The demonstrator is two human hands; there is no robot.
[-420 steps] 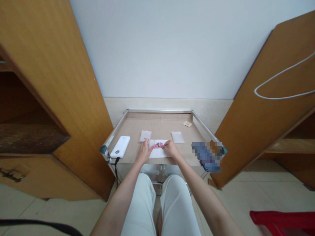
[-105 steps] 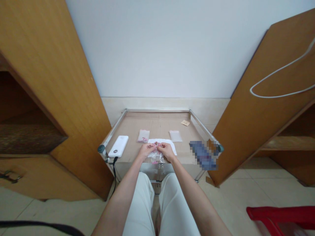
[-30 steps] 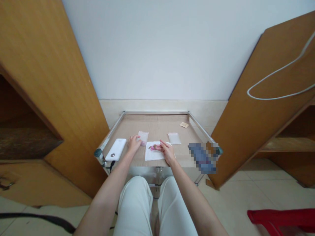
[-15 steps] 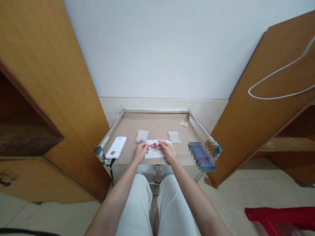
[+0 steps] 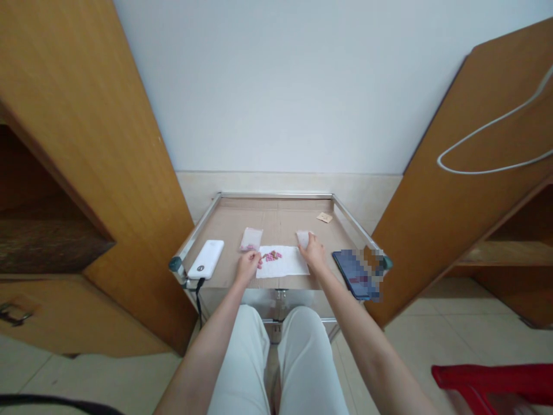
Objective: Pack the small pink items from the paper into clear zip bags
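Observation:
A white sheet (image 5: pixel 283 265) lies at the front of the small metal-framed table (image 5: pixel 276 222), with several small pink pieces (image 5: pixel 271 255) heaped on its left part. My left hand (image 5: pixel 247 267) rests at the sheet's left edge, fingers curled close to the pink pieces. My right hand (image 5: pixel 314 252) has reached to the right and lies on a small clear empty bag (image 5: pixel 303 237), fingers bent over it. Another small clear bag (image 5: pixel 251 238) with pink pieces inside lies behind the left hand.
A white power bank (image 5: pixel 206 259) with a black cable lies at the table's left. A dark phone (image 5: pixel 356 272) sits at the right front, a small tan tag (image 5: pixel 324 217) at the back right. Wooden cabinet doors (image 5: pixel 453 190) flank the table. A red stool (image 5: pixel 496 383) stands low right.
My right hand left the pink pieces and moved right onto the empty bag. My left hand stayed by the sheet's left edge. Earlier a filled bag was set down at the left.

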